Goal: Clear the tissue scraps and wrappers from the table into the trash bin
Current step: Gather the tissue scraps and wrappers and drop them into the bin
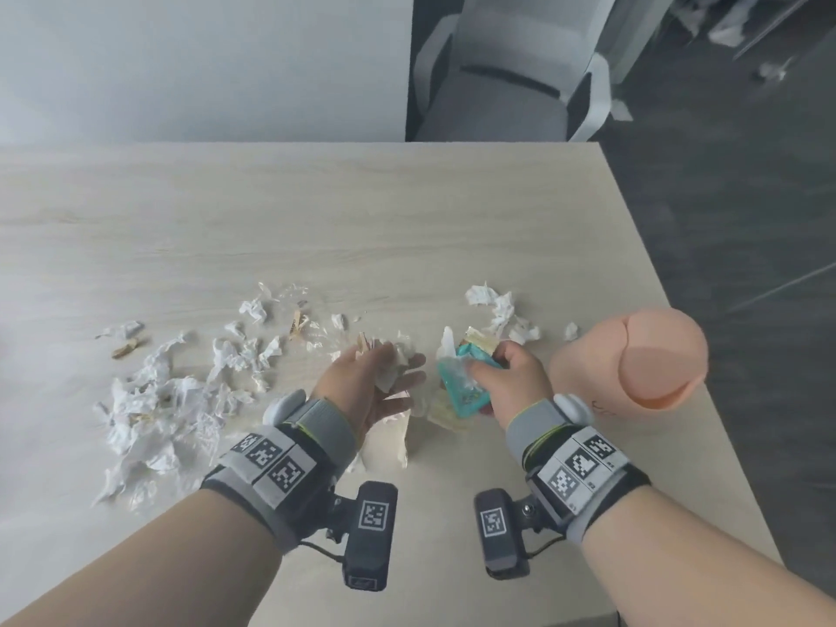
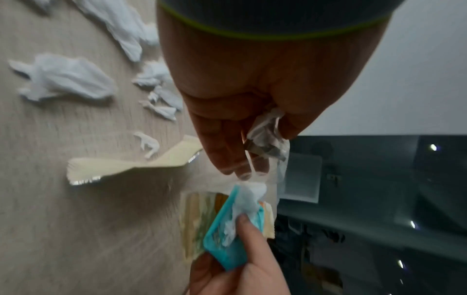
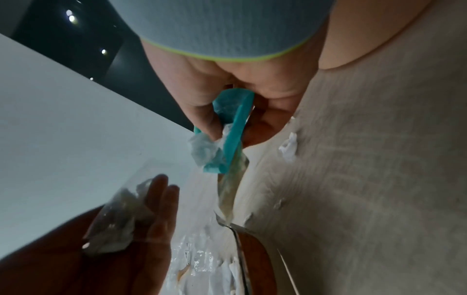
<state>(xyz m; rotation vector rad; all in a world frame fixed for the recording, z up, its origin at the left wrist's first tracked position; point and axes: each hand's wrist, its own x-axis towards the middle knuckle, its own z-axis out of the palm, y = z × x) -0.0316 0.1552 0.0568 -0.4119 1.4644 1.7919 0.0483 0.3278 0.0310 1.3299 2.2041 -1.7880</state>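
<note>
On the pale wooden table [image 1: 316,228] lie many white tissue scraps [image 1: 154,400] and clear wrappers, mostly left of my hands. My left hand [image 1: 389,377] hovers palm inward; its thumb pinches crumpled tissue and clear plastic [image 2: 267,131] against nearly straight fingers [image 3: 156,209]. Just to its right, my right hand [image 1: 511,377] grips a teal wrapper [image 1: 466,391] together with a tissue scrap [image 3: 202,149] and cream wrappers. A peach trash bin [image 1: 633,355] with a round lid stands right of the right hand. A cream wrapper [image 1: 384,445] lies under the left wrist.
More tissue scraps [image 1: 502,310] lie beyond the right hand, close to the bin. The table's right edge [image 1: 678,310] runs just past the bin, with dark floor beyond. A grey office chair [image 1: 506,83] stands behind the far edge.
</note>
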